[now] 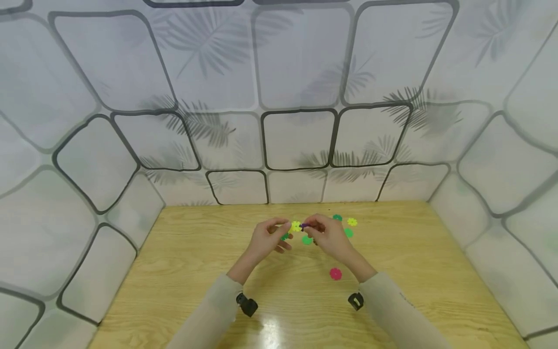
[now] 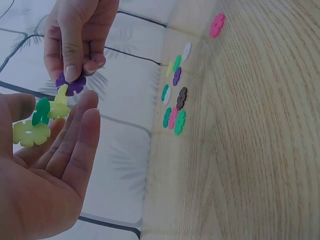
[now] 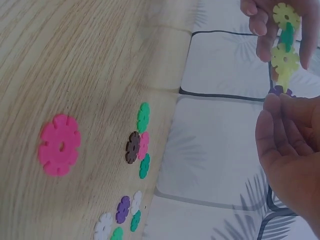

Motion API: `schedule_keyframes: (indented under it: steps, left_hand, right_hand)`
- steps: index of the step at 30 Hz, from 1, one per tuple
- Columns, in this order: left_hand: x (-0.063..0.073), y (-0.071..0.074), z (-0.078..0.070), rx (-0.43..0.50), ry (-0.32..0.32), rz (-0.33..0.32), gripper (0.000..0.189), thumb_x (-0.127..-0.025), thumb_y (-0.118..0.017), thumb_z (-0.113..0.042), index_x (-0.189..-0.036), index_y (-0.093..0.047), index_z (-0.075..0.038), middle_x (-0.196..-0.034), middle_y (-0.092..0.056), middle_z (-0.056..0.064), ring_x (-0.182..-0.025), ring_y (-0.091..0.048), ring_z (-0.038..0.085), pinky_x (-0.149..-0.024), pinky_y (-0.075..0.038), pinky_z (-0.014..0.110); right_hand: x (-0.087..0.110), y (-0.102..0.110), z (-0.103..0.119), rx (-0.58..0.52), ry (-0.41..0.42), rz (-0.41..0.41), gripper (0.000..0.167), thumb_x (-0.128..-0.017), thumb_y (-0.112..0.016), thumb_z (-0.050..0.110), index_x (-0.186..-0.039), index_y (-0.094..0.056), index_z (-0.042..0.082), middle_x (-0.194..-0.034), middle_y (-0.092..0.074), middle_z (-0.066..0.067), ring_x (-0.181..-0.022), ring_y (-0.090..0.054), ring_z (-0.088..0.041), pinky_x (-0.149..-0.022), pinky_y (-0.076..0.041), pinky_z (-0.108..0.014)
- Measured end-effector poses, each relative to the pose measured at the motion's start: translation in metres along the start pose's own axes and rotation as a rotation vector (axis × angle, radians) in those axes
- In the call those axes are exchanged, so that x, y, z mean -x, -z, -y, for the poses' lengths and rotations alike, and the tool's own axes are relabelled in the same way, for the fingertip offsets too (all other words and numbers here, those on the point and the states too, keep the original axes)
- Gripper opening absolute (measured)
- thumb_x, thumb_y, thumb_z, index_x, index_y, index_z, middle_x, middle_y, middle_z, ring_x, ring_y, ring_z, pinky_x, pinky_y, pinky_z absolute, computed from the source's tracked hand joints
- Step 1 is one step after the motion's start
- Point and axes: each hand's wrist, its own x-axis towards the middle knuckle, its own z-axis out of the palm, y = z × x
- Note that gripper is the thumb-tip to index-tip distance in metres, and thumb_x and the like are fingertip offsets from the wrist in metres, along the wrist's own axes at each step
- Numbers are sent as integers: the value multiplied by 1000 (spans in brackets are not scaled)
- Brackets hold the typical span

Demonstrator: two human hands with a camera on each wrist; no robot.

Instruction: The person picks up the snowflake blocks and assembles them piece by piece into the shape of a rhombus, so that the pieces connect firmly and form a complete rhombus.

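Note:
My left hand [image 1: 264, 238] holds a short chain of flower-shaped interlocking discs. In the right wrist view the chain shows a yellow disc [image 3: 286, 58] and a green disc [image 3: 286, 37] slotted together, with another yellow one beyond. A purple disc [image 2: 72, 85] is pinched between thumb and fingers of my right hand [image 1: 330, 236]. The purple disc meets the chain's yellow end; how deeply they are joined is hidden by the fingertips. Both hands are raised above the table, close together, and the left one's outer fingers are fairly straight.
On the wooden table [image 1: 196, 291], a pink disc [image 1: 335, 274] lies nearest the right forearm. Farther back are several loose discs, among them a brown disc [image 3: 132, 147], a purple one [image 3: 123, 209] and a white one [image 3: 103, 226]. Patterned fabric walls [image 1: 298, 140] surround the table's back and sides.

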Motion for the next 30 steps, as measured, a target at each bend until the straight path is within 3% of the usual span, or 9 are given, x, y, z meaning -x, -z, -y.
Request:
schedule_keyframes:
  steps: [6, 12, 15, 20, 27, 30]
  left_hand:
    - [1, 1, -2, 25, 30, 31, 39, -108, -63, -26, -138, -65, -1, -103, -79, 23, -75, -80, 31, -64, -66, 39]
    - [0, 2, -3, 53, 65, 65, 42, -107, -64, -27, -141, -63, -2, -111, -77, 28, -76, -80, 26, -64, -66, 36]
    - [1, 2, -5, 60, 81, 76, 42, -108, -63, -28, -141, -63, -3, -112, -77, 28, -79, -81, 32, -63, -65, 36]
    - [1, 1, -6, 45, 91, 81, 41, -108, -62, -25, -142, -63, -3, -111, -77, 27, -84, -79, 41, -67, -66, 41]
    - [1, 0, -6, 16, 65, 96, 40, -106, -64, -23, -141, -64, -4, -110, -79, 22, -70, -76, 12, -67, -65, 36]
    - [2, -1, -6, 10, 57, 96, 39, -106, -64, -23, -139, -65, -4, -110, -79, 21, -69, -75, 8, -66, -65, 34]
  right_hand:
    - [0, 1, 0, 13, -4, 24, 6, -102, -69, 6, -106, -74, 6, -90, -76, -9, -75, -68, -38, -56, -54, -24]
    - [-1, 3, 0, -9, -2, 48, 9, -104, -66, 7, -107, -74, 7, -95, -76, -9, -71, -66, -14, -56, -54, -24]
    - [-1, 4, 0, -36, -6, 69, 12, -106, -64, 8, -111, -74, 6, -98, -76, -10, -72, -63, -8, -57, -53, -24]
    - [-2, 4, -2, -31, 3, 95, 14, -107, -62, 8, -114, -74, 8, -98, -75, -8, -73, -64, -10, -57, -52, -25]
    - [-3, 4, -1, -32, 4, 105, 14, -106, -64, 9, -114, -74, 9, -102, -76, -14, -76, -66, -10, -55, -51, -25]
    - [-3, 3, 0, -47, -1, 99, 13, -105, -65, 11, -115, -74, 8, -103, -77, -17, -76, -66, -8, -54, -49, -24]
